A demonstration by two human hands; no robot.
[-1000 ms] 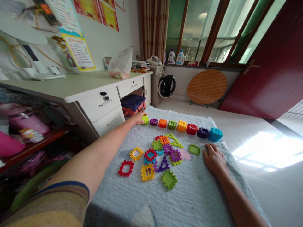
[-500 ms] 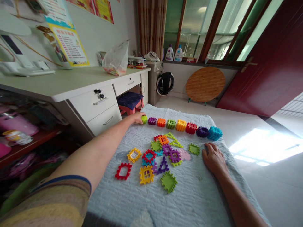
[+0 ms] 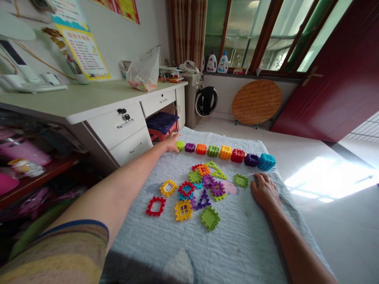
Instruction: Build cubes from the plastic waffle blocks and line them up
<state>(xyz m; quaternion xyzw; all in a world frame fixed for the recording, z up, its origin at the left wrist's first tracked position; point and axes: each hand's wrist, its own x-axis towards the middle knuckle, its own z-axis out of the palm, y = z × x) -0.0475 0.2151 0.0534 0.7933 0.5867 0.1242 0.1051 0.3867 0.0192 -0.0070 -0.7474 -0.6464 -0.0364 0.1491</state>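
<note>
My left hand (image 3: 171,143) is at the far left end of a row of toy blocks, beside a lime green block (image 3: 180,146). Its thumb and raised forefinger are apart; the other fingers are partly hidden. Rightward run a purple block (image 3: 190,147), an orange block (image 3: 201,149), a green block (image 3: 213,150), a yellow block (image 3: 225,152), a red block (image 3: 238,155), a dark purple block (image 3: 251,159) and a blue block (image 3: 267,161). My right hand (image 3: 265,192) lies on the cloth, fingers loosely extended, holding nothing, near a flat green square piece (image 3: 241,180).
Loose flat pieces lie mid-cloth, among them a purple triangle (image 3: 203,200), a yellow window piece (image 3: 183,210), a red frame (image 3: 155,206) and a green panel (image 3: 210,218). A white desk (image 3: 97,100) stands left, and a stool (image 3: 162,122) is beyond the cloth (image 3: 237,244).
The forefinger of my left hand has lifted away from the lime green block, which stays at the row's end. My right hand still rests on the cloth. The view has shifted slightly.
</note>
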